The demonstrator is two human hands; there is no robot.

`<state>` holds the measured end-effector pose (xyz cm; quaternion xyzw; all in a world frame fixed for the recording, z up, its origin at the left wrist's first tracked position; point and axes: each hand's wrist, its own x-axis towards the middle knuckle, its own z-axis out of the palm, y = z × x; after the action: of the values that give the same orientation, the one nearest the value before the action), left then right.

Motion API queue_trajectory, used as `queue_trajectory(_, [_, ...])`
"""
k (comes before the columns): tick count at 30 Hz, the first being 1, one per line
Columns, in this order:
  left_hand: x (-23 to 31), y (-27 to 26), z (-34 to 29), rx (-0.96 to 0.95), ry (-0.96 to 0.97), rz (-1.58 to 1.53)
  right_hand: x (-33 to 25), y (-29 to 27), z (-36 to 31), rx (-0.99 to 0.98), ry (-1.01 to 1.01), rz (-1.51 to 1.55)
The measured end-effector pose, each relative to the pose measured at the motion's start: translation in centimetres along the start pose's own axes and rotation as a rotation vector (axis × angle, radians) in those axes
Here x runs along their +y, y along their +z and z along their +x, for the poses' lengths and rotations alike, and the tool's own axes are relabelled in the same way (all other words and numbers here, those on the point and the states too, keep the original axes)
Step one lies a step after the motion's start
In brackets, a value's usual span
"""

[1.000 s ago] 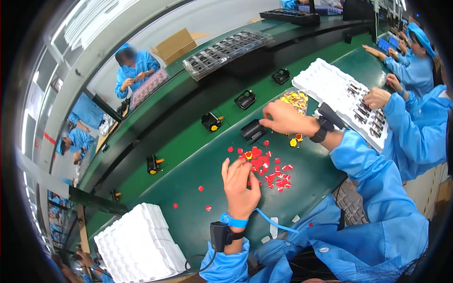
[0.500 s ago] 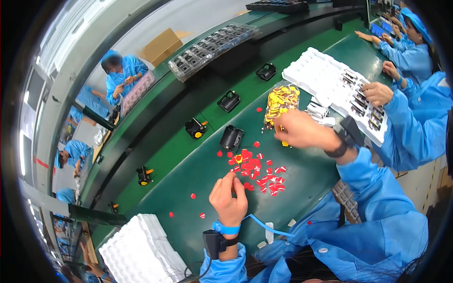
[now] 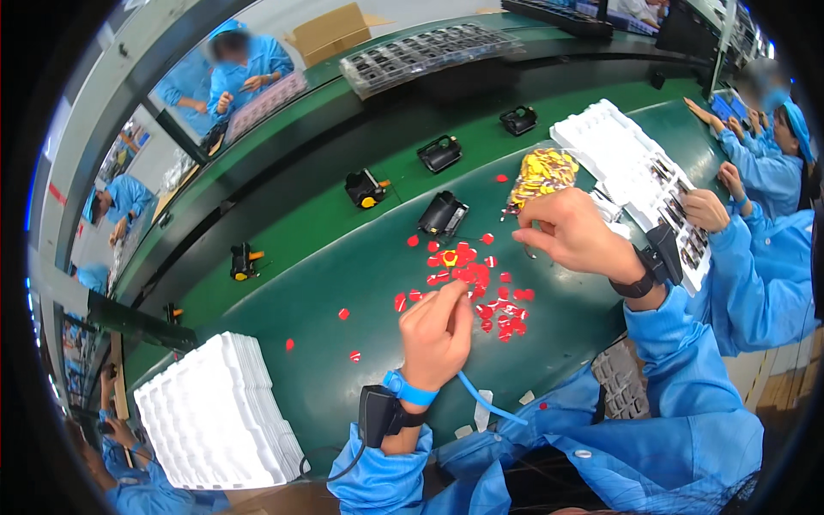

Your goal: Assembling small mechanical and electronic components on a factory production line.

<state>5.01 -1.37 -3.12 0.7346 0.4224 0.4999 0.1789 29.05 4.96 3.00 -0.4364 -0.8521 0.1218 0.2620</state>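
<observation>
A scatter of small flat red plastic discs (image 3: 470, 279) is lying on the green work surface (image 3: 343, 275), spread between the two hands, with a few strays lying apart to the left. The left hand (image 3: 436, 333) is being rested at the near edge of the scatter, fingers curled and fingertips (image 3: 459, 296) pressed down among the discs; whether a disc is being gripped cannot be told. The right hand (image 3: 571, 232) is being held just above the surface at the far right of the scatter, thumb and forefinger pinched narrowly together; whatever is being pinched is too small to be made out. A heap of shiny yellow foil pieces (image 3: 541, 172) is lying just beyond the right hand. A small black boxy device (image 3: 443, 214) is standing just behind the discs. A stack of white moulded trays (image 3: 210, 412) is being kept at the near left.
</observation>
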Motion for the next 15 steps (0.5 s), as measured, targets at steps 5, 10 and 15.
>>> queue_trajectory(5, [0.8,-0.2,0.3,-0.148,-0.338,-0.309,-2.3,2.9,1.1,-0.065,-0.04,0.468])
queue_trajectory(10, [0.4,-0.5,0.7,-0.291,-0.505,-0.6,-2.5,5.4,0.3,-0.141,-0.142,0.667])
queue_trajectory(15, [0.1,-0.3,0.3,-0.099,-0.605,-0.766,-3.0,6.6,-0.1,-0.289,0.304,1.344])
